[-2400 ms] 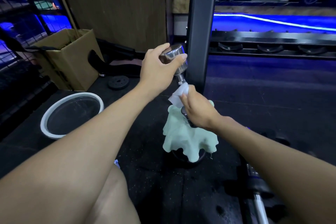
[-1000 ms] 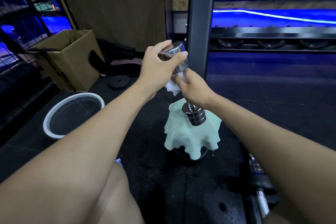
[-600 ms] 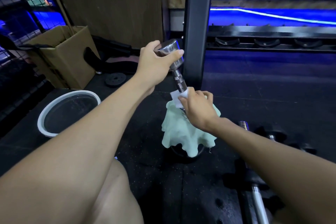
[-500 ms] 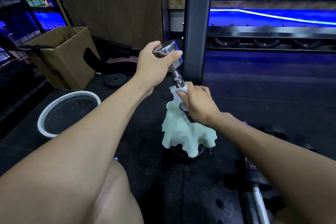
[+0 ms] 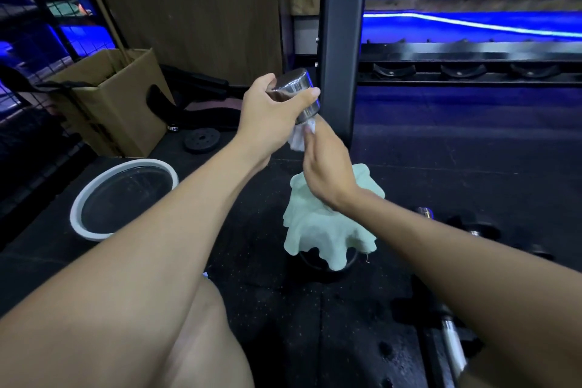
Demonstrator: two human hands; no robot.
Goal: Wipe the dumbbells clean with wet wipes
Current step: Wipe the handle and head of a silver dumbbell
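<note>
Towel (image 5: 327,224) beneath hands; basin (image 5: 94,230) left, upright (image 5: 341,41) behind.

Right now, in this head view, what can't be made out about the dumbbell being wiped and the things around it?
- Dumbbell: handle and lower end hidden by the right hand and wet wipe.
- Left hand covers part of the top end.
- Dark object under the green cloth: only an edge shows.
- Bar at lower right: hidden partly by the right forearm.
</note>
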